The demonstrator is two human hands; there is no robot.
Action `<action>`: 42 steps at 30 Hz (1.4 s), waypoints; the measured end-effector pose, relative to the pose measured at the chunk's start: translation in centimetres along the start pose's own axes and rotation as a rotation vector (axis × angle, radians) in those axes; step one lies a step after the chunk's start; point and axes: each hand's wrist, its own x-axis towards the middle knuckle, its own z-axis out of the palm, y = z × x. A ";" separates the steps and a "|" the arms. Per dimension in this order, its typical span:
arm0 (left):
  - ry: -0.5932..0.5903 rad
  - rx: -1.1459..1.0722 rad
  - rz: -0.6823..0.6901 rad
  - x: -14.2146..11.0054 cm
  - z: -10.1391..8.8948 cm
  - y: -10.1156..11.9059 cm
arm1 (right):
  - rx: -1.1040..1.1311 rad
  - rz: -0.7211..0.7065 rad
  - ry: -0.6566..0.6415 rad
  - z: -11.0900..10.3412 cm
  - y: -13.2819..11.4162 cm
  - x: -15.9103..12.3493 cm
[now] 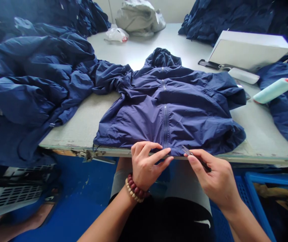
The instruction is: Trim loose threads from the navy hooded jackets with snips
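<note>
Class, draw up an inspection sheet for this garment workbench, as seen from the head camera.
Surface: pale worktable, front edge worn and chipped.
Job's things: navy hooded zip jacket, hem at the table edge; small dark snips.
Clutter: heaped navy jackets, white box, mint-green roller.
Hands: left hand flat on the hem; right hand holds the snips at the hem.
Cables: nothing seen.
Surroundings: blue plastic crate at lower right.

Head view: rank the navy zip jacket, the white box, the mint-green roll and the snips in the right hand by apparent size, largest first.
1. Navy zip jacket
2. White box
Mint-green roll and snips: too close to rank, since the right hand partly hides the snips, which sit nearer the camera.
</note>
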 end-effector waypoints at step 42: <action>-0.087 0.026 -0.143 0.8 0.5 1.3 | 0.001 0.146 -0.045 0.3 0.9 1.8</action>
